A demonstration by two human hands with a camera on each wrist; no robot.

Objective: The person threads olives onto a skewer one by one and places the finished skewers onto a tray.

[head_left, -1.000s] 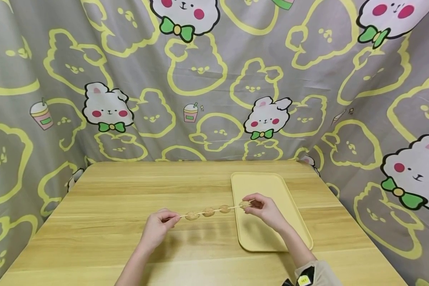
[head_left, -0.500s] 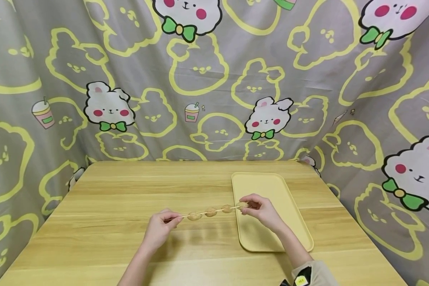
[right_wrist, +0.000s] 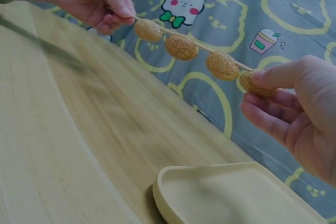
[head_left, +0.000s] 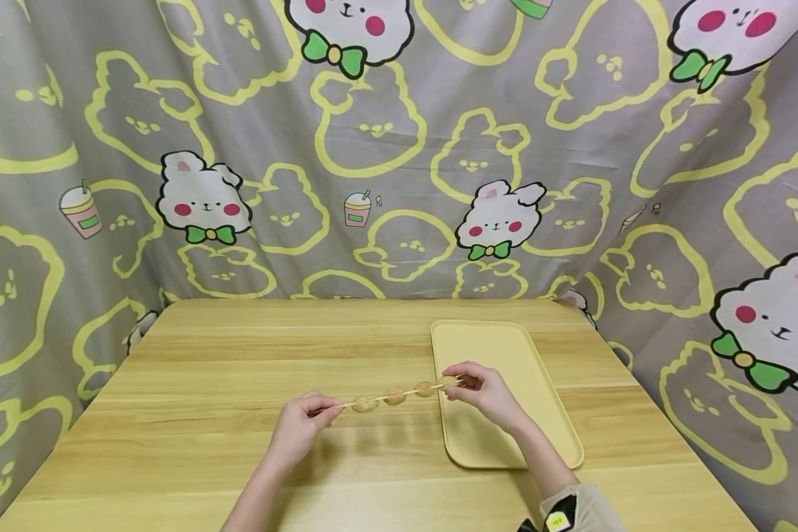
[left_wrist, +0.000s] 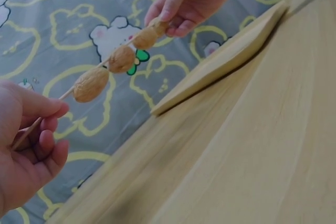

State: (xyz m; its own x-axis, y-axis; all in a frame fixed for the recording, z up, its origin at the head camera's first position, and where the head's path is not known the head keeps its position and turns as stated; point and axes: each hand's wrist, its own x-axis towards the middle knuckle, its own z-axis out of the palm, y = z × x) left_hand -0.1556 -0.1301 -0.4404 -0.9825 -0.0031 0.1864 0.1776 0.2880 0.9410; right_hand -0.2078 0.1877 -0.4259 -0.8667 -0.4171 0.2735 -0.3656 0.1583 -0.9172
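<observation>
A thin wooden skewer [head_left: 348, 405] runs nearly level above the table, threaded with several brown, wrinkled, roundish balls [left_wrist: 91, 84]. My left hand [head_left: 299, 427] pinches its bare end between thumb and fingers. At the opposite end my right hand [head_left: 487, 397] holds the last ball [right_wrist: 251, 85], thumb on one side and fingers on the other. That ball sits close beside its neighbour, and part of it is hidden by the thumb. A bit of pale skewer seems to poke out past it in the head view.
A shallow yellow tray [head_left: 505, 443] lies on the wooden table [head_left: 206, 443], below and around my right hand. Its visible surface is bare. A grey curtain [head_left: 399, 148] with rabbit and yellow outline prints hangs behind the table and along both sides.
The last ball, in my right hand, has slid leftward along the skewer, narrowing the gap to its neighbour. My left hand and the skewer have shifted slightly right.
</observation>
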